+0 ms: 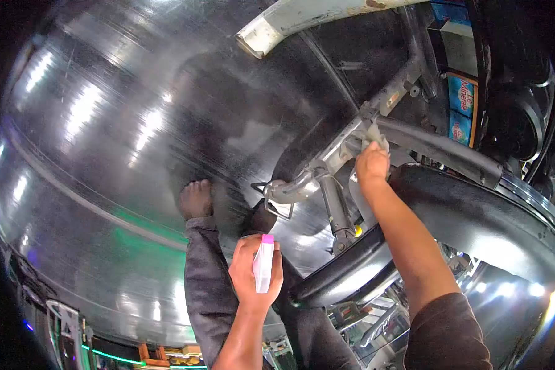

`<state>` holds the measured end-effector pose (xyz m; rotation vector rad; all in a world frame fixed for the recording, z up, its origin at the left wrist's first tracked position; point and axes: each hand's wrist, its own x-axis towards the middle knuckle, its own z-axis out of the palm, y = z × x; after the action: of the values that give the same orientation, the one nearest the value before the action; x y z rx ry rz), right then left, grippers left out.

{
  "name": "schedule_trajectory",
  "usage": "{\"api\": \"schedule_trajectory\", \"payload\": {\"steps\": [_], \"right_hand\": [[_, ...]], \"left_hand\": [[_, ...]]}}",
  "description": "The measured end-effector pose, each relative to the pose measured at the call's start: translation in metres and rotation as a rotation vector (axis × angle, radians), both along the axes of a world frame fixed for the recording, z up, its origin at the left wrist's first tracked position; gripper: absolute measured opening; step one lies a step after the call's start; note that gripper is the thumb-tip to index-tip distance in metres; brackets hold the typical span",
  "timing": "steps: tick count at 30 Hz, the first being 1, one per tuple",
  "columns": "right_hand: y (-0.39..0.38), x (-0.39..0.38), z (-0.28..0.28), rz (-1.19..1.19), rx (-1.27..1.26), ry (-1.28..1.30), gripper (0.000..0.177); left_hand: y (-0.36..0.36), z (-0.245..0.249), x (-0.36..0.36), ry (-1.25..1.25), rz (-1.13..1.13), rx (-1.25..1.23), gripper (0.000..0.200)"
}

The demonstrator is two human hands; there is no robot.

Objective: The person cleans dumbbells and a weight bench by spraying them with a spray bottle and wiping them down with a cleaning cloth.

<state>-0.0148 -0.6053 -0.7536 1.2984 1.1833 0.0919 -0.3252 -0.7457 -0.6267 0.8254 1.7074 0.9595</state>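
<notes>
My left hand (245,271) is closed around a spray bottle (263,271), whose white trigger head and pink nozzle point away from me. The rest of the bottle is hidden beneath the hand. Farther out on the right, my right hand (372,164) grips a pale, crumpled cloth (376,134). That cloth presses against a grey metal frame (345,142), close to the joint where a thick dark tube (438,148) branches off. A bent bar with a wire loop (283,192) projects from the frame's lower end.
Below my right forearm lies a large black rounded part (475,216). A pale curved bar (314,17) crosses the top. Printed boxes (461,108) stand at the upper right. My feet (196,198) rest on the shiny dark floor (105,154).
</notes>
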Motion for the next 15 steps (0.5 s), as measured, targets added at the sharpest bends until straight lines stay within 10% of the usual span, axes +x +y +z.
{"api": "schedule_trajectory", "payload": {"steps": [10, 15], "right_hand": [[0.000, -0.110, 0.116, -0.103, -0.959, 0.418, 0.029], [-0.002, -0.059, 0.063, -0.030, -0.351, 0.512, 0.026]], "left_hand": [[0.000, -0.006, -0.003, -0.036, 0.052, -0.044, 0.023], [-0.002, -0.010, 0.001, -0.058, 0.061, -0.048, 0.022]]}}
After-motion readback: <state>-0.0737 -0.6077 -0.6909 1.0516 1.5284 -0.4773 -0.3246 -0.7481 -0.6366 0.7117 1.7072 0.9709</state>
